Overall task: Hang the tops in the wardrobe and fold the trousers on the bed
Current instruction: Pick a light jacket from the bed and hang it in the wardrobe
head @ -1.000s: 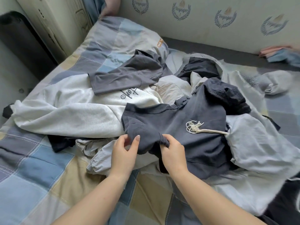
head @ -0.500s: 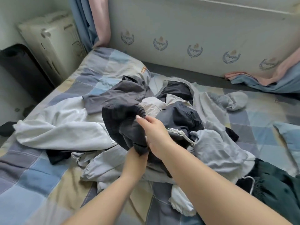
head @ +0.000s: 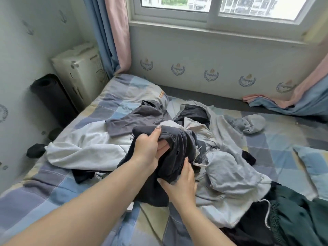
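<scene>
The dark grey garment [head: 175, 153] is gripped by both hands, left hand [head: 149, 148] bunching its upper edge, right hand [head: 181, 183] clasping lower folds, above the bed's [head: 44, 189] clothes heap [head: 230, 174]. Its drawstring [head: 197, 158] could be snagged on neighbouring clothes when lifted.

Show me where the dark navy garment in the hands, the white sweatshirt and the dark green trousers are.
dark navy garment [head: 174, 153], head view, bunched middle.
white sweatshirt [head: 85, 150], head view, spread body.
dark green trousers [head: 298, 215], head view, gathered waistband area.
</scene>
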